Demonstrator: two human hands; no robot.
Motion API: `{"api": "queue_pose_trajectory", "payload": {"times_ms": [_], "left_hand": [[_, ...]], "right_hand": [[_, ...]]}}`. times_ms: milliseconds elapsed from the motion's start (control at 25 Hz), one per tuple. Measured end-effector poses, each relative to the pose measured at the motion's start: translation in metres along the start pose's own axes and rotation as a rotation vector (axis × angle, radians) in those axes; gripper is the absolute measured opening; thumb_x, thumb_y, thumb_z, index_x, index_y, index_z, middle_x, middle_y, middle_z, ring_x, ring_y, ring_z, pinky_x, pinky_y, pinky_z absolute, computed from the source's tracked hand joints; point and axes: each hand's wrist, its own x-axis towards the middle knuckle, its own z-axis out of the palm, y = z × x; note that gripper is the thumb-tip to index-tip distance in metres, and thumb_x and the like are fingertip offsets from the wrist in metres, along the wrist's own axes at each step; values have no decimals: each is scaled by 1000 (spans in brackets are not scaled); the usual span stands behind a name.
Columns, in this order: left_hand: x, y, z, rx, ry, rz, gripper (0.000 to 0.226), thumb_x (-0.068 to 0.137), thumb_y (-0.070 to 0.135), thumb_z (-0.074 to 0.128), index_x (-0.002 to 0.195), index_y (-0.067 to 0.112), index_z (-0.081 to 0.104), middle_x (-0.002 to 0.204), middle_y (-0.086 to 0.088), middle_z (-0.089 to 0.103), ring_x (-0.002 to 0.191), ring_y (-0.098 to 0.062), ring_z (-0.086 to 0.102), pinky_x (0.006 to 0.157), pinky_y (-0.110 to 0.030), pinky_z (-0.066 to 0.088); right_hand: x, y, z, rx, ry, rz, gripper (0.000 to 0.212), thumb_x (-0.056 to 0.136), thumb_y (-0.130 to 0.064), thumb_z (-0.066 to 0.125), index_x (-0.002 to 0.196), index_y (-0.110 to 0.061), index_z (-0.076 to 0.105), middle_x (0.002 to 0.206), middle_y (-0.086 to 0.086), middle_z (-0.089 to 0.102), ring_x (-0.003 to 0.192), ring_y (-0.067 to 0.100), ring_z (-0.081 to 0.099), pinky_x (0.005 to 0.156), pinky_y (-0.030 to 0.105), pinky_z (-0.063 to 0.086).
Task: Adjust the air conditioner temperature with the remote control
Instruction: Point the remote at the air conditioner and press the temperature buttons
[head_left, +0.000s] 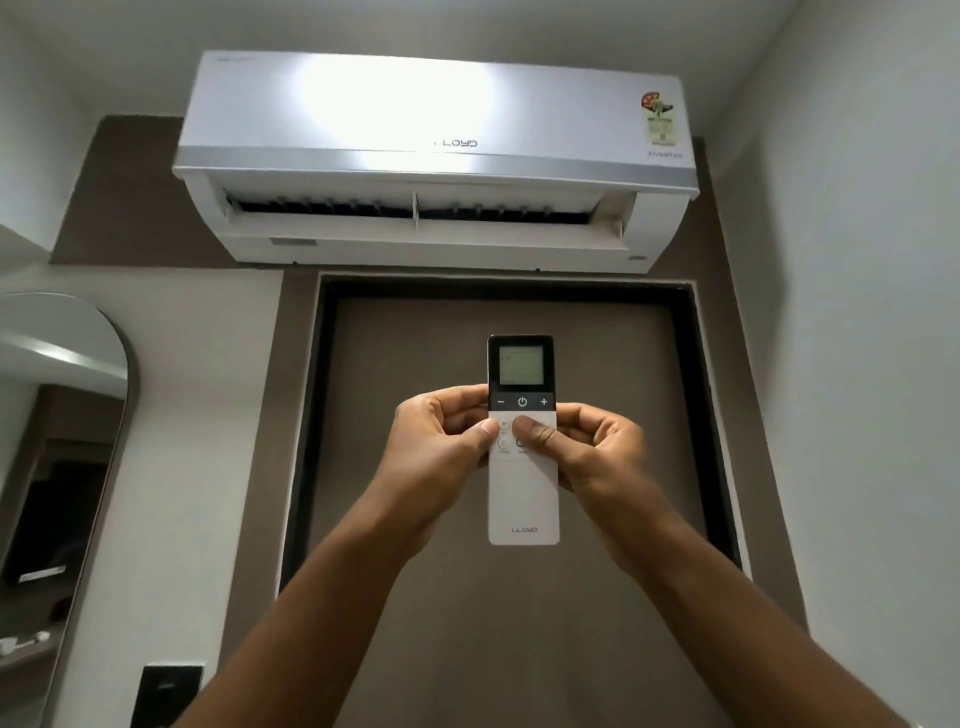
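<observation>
A white wall-mounted air conditioner (436, 156) hangs high on the wall above a door, its louvre flap open. Below it I hold a slim white remote control (523, 499) upright, its black top carrying a small lit screen and minus, power and plus buttons. My left hand (441, 441) grips the remote's left edge, thumb resting on the small buttons under the black band. My right hand (587, 447) grips the right edge, thumb lying across the white buttons just below the power button.
A brown door (431, 332) in a dark frame fills the wall behind the remote. An arched mirror (57, 467) stands at the left. A black switch plate (166, 691) sits low on the left wall. A plain white wall runs along the right.
</observation>
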Motion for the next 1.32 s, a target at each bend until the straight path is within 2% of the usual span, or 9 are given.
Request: {"api": "queue_pose_trajectory", "payload": {"times_ms": [160, 320, 440, 600, 760, 960, 1160, 1320], "left_hand": [[1, 8, -4, -13, -2, 19, 27, 86, 0, 58, 94, 24, 66, 89, 2, 78, 84, -17, 73, 64, -22, 59], [3, 12, -9, -6, -2, 9, 23, 85, 4, 60, 106, 15, 63, 95, -3, 76, 86, -19, 73, 66, -24, 59], [6, 14, -12, 10, -16, 15, 27, 85, 6, 61, 111, 12, 61, 100, -7, 75, 90, -21, 73, 71, -29, 60], [9, 13, -13, 0, -12, 15, 22, 85, 5, 61, 100, 21, 63, 95, -2, 76, 90, -21, 73, 72, -30, 60], [13, 11, -12, 18, 3, 18, 24, 85, 6, 61, 106, 17, 61, 103, -8, 73, 93, -22, 72, 77, -34, 60], [14, 10, -9, 26, 3, 33, 20, 85, 8, 61, 99, 24, 61, 95, 1, 73, 86, -15, 73, 67, -23, 59], [14, 9, -11, 10, 27, 26, 23, 85, 8, 61, 104, 21, 60, 104, -6, 72, 91, -21, 72, 77, -34, 61], [13, 10, -13, 26, 29, 34, 23, 85, 9, 61, 104, 21, 59, 103, -5, 72, 91, -21, 72, 76, -33, 61]], "right_hand": [[0, -9, 2, 31, -24, -22, 46, 63, -27, 82, 101, -4, 70, 96, 15, 79, 86, 29, 77, 74, 38, 62], [4, -16, 4, 44, -61, -37, 40, 61, -29, 81, 95, -9, 72, 92, 12, 80, 83, 27, 77, 75, 39, 62], [7, -17, 4, 31, -67, -46, 40, 63, -29, 80, 97, -9, 71, 93, 10, 80, 84, 26, 77, 76, 39, 62], [9, -15, 4, 12, -59, -52, 44, 66, -29, 79, 103, -8, 69, 97, 11, 79, 88, 27, 77, 77, 41, 62], [12, -15, 6, 22, -46, -61, 39, 65, -28, 79, 99, -10, 70, 95, 10, 80, 84, 25, 77, 71, 35, 63], [15, -18, 4, 30, -50, -79, 31, 66, -25, 78, 94, -12, 70, 85, 4, 80, 76, 20, 77, 60, 24, 59], [16, -16, 4, -3, -53, -63, 32, 74, -21, 78, 102, -8, 69, 96, 10, 79, 84, 24, 77, 71, 36, 63], [17, -15, 5, -21, -40, -59, 30, 78, -17, 76, 105, -6, 68, 96, 12, 79, 85, 26, 77, 76, 40, 62]]}}
